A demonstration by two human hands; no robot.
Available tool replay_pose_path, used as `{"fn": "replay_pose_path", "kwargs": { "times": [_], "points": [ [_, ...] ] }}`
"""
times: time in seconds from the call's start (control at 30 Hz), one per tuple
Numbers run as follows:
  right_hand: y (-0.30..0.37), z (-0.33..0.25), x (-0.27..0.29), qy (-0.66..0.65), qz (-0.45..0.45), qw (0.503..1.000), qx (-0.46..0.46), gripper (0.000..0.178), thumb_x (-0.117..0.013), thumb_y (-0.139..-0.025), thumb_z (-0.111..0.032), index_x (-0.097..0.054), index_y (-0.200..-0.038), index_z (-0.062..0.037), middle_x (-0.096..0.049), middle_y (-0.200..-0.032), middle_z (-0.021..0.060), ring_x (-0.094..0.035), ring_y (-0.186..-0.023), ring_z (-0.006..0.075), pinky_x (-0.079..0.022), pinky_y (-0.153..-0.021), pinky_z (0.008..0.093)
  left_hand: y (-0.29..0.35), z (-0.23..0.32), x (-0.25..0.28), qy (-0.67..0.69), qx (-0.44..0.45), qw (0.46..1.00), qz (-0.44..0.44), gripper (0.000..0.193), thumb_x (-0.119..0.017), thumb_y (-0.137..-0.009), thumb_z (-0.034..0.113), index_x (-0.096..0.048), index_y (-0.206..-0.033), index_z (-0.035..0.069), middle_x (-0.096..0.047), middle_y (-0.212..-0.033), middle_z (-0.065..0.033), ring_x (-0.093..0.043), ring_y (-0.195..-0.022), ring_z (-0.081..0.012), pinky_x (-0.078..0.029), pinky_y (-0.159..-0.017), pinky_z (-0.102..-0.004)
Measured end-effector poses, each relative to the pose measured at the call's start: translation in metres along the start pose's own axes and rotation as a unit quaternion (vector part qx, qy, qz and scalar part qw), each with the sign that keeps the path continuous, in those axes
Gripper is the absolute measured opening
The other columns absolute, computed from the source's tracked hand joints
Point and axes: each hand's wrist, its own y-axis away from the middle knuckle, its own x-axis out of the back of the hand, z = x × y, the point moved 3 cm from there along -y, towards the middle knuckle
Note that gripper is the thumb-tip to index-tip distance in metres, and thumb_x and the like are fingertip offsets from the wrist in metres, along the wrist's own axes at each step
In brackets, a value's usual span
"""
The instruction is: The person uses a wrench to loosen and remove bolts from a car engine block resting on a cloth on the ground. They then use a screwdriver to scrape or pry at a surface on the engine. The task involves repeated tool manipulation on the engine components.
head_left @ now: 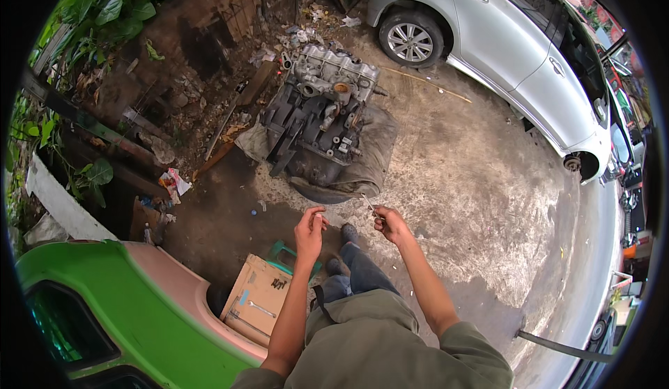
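Observation:
My right hand is closed around a thin, light metal tool, its tip pointing up and left; its exact kind is too small to make out. To the left, my left hand hovers with loosely curled fingers, thumb and forefinger slightly apart, and nothing visible in it. Neither hand touches the car engine beyond them. That engine, with a silver top cover and dark grimy block, rests on a dirty grey cloth over a dark round base.
A cardboard box at lower left carries a wrench, beside a green plastic stool. Green bodywork fills the lower left. A silver car stands at upper right, its front wheel off. Rubbish and scrap line the left.

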Motion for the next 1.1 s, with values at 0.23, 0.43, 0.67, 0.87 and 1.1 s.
{"fn": "replay_pose_path", "kwargs": {
  "times": [0.23,0.43,0.67,0.87,1.1],
  "points": [
    [-0.108,-0.022,-0.010,0.187,0.066,0.980,0.006,0.015,-0.064,-0.088,-0.019,-0.067,-0.094,-0.0059,-0.047,-0.064,-0.0022,-0.037,-0.047,0.0076,-0.025,-0.041,0.0260,-0.071,-0.024,-0.023,0.010,0.036,0.999,0.003,0.023,-0.048,-0.101,0.016,-0.060,-0.112,0.000,-0.064,-0.080,-0.0053,-0.057,-0.073,-0.0091,-0.046,-0.066,-0.0251],
    [-0.191,-0.016,-0.007,0.215,0.045,0.975,0.001,0.021,-0.066,-0.091,-0.027,-0.072,-0.096,-0.0072,-0.044,-0.061,-0.0051,-0.031,-0.045,0.0052,-0.021,-0.041,0.0250,-0.137,-0.073,-0.041,0.013,0.050,0.998,0.023,0.024,-0.049,-0.102,0.022,-0.059,-0.114,0.003,-0.063,-0.084,-0.0026,-0.056,-0.075,-0.0075,-0.044,-0.068,-0.0227],
    [-0.215,-0.017,-0.007,0.194,0.011,0.981,-0.009,0.026,-0.067,-0.091,-0.033,-0.073,-0.098,-0.0080,-0.045,-0.063,-0.0074,-0.030,-0.048,0.0028,-0.019,-0.044,0.0220,-0.150,-0.109,-0.049,0.046,0.082,0.995,0.018,0.022,-0.048,-0.101,0.014,-0.058,-0.114,-0.001,-0.063,-0.085,-0.0054,-0.055,-0.076,-0.0088,-0.045,-0.068,-0.0238],
    [-0.211,-0.015,-0.008,0.199,0.020,0.980,0.006,0.028,-0.069,-0.090,-0.034,-0.073,-0.097,-0.0073,-0.045,-0.064,-0.0074,-0.033,-0.052,0.0032,-0.022,-0.045,0.0223,-0.137,-0.116,-0.042,0.053,0.088,0.994,0.024,0.022,-0.048,-0.101,0.014,-0.058,-0.115,-0.001,-0.063,-0.085,-0.0060,-0.058,-0.078,-0.0098,-0.047,-0.070,-0.0246],
    [-0.229,-0.002,0.003,0.241,0.059,0.957,0.148,0.029,-0.071,-0.090,-0.030,-0.073,-0.096,-0.0018,-0.054,-0.067,-0.0027,-0.041,-0.058,0.0067,-0.032,-0.052,0.0253,-0.127,-0.117,-0.034,0.045,0.083,0.995,0.027,0.022,-0.047,-0.102,0.014,-0.058,-0.115,-0.001,-0.063,-0.085,-0.0058,-0.059,-0.078,-0.0099,-0.047,-0.070,-0.0248]
  ]
}}
